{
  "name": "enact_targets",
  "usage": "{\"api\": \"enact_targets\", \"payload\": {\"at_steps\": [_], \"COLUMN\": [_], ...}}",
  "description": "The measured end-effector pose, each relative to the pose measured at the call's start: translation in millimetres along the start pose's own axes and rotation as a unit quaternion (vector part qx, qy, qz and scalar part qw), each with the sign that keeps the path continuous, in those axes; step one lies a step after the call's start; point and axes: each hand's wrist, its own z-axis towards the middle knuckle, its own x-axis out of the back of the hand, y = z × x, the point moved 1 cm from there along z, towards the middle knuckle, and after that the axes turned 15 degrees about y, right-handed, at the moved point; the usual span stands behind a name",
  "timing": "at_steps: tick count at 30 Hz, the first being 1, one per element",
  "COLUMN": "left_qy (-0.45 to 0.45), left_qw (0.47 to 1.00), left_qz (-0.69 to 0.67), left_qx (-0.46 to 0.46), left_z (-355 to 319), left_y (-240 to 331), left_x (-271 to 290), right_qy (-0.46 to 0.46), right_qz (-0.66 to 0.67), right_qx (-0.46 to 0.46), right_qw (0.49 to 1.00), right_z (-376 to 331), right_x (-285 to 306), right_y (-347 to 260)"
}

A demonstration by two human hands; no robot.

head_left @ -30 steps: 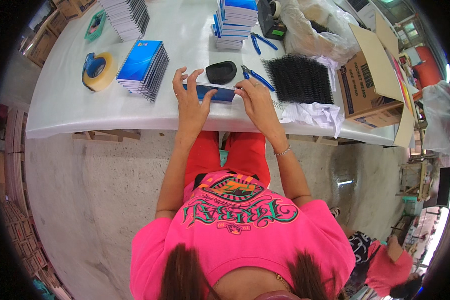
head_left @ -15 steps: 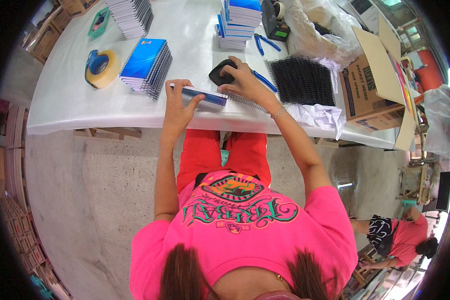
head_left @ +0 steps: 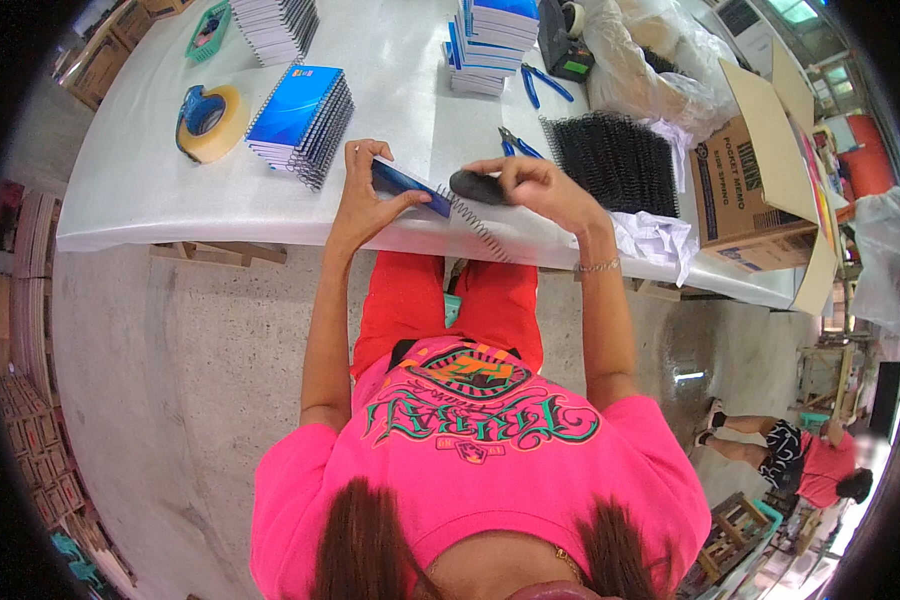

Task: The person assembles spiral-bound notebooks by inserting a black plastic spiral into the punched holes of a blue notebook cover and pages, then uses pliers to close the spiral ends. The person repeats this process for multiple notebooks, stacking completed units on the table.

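Note:
My left hand (head_left: 368, 205) is closed around a small blue-covered notepad (head_left: 407, 187), tilted above the near edge of the table. A dark spiral coil (head_left: 480, 228) runs from the notepad's right end and hangs down toward me. In my right hand (head_left: 550, 192) is a black rounded pad (head_left: 478, 187), its left end close to the coil; whether they touch I cannot tell. Just beyond that hand lie blue-handled pliers (head_left: 518, 146). A heap of black spiral coils (head_left: 615, 165) sits to its right, and a stack of blue spiral notebooks (head_left: 295, 110) stands left of my left hand.
On the white-covered table (head_left: 140, 190) are a tape roll (head_left: 232, 125), a green basket (head_left: 208, 30), more notebook stacks (head_left: 492, 50), a second pair of pliers (head_left: 545, 85), a tape dispenser (head_left: 565, 45), a plastic bag (head_left: 650, 60) and an open cardboard box (head_left: 745, 190). Another person (head_left: 810, 460) is at the far right.
My right hand has lifted the black pad off the table and brought it right and nearer, beside the coil. The notepad is tilted more, and the coil now hangs free of my right wrist.

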Motion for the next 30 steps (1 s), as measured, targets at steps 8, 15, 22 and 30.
{"api": "enact_targets", "payload": {"at_steps": [8, 15, 22, 30], "left_qy": [-0.038, -0.041, -0.047, -0.063], "left_qw": [0.999, 0.989, 0.984, 0.976], "left_qz": [-0.009, -0.078, -0.101, -0.122], "left_qx": [0.023, 0.119, 0.142, 0.170], "left_z": [2.7, -5.4, -1.7, -5.3], "left_y": [1.5, -8.1, -6.8, -9.8], "left_x": [0.0, -8.3, -18.2, -17.9], "right_qy": [0.089, 0.155, 0.024, 0.073], "right_qz": [-0.093, -0.234, 0.366, -0.040], "right_qx": [-0.013, 0.006, -0.067, -0.093], "right_qw": [0.992, 0.960, 0.928, 0.992], "right_z": [-2.5, -5.2, -13.1, -1.0], "right_x": [-6.1, -9.9, -13.1, -11.8], "right_y": [4.6, 6.0, -12.3, -15.5]}}
